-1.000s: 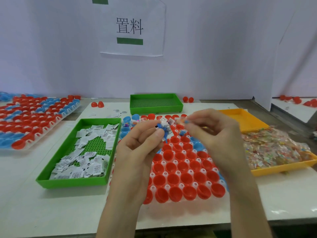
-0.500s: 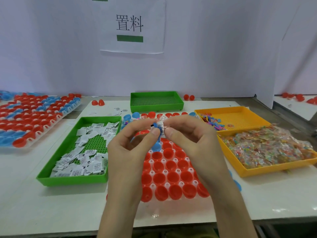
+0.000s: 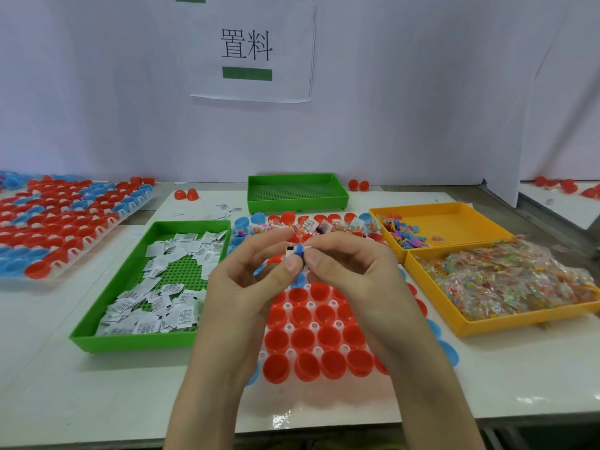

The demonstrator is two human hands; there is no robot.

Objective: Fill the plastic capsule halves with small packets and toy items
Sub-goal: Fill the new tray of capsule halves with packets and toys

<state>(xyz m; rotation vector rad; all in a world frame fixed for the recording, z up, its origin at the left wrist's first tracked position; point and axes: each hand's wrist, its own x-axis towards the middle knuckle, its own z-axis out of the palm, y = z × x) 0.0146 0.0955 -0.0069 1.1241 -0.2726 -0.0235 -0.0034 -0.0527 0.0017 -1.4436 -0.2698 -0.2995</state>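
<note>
Head: left hand [image 3: 246, 287] and right hand [image 3: 354, 274] pinch one packet [image 3: 291, 251].

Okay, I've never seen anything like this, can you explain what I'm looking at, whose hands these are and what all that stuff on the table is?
No machine here: one camera worn on a person's head looks down at their bare hands. The left hand and right hand together pinch a small white packet with a blue toy piece. Under them sits a clear tray of red plastic capsule halves. A green plastic tray of white paper packets lies to the left; an orange plastic tray of clear bags of coloured beads to the right.
</note>
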